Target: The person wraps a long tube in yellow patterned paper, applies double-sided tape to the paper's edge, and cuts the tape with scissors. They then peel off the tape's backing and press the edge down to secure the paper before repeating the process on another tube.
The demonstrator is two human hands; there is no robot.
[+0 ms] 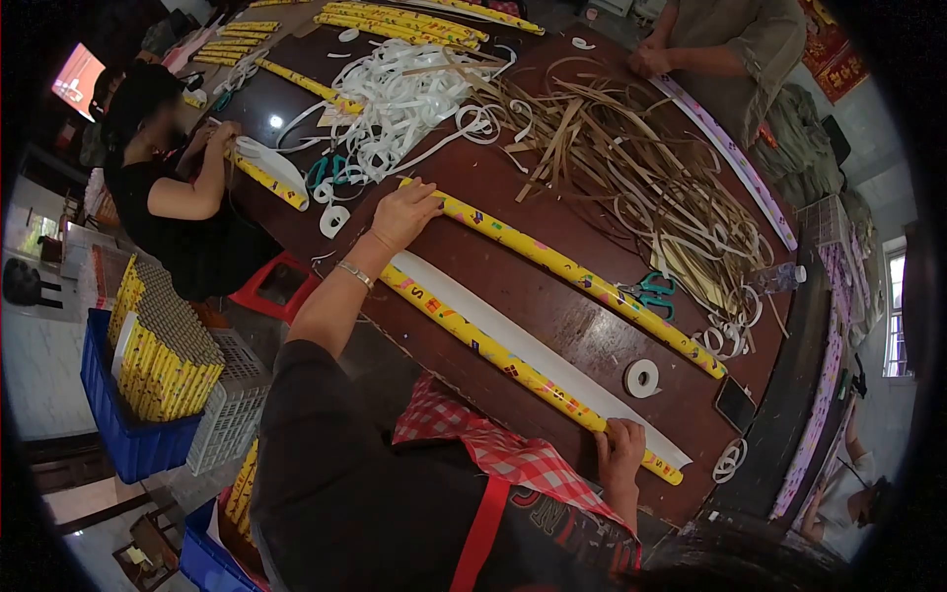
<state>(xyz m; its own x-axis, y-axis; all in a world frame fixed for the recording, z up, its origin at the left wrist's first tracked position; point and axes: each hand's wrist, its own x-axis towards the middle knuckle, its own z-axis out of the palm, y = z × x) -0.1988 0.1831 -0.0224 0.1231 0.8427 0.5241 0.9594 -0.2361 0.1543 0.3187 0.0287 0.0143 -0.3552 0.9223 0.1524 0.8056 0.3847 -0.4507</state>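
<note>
Two long yellow printed wrapping paper rolls lie slantwise across the brown table. My left hand [404,215] is closed on the upper left end of the farther roll [582,279]. The nearer roll [493,357] lies by the table edge, with a loose white flap of its paper [533,347] along its far side. My right hand [621,452] grips this roll near its lower right end, thumb on the near side. Beyond the rolls are a white tape reel [641,378] and green-handled scissors [653,291].
White strips [395,104] and brown strips [612,148] are heaped on the table [513,266]. A phone [735,405] lies at the right edge. A co-worker [163,178] handles a yellow roll at left; another person [735,44] stands opposite. Blue crates [128,434] hold finished-looking rolls.
</note>
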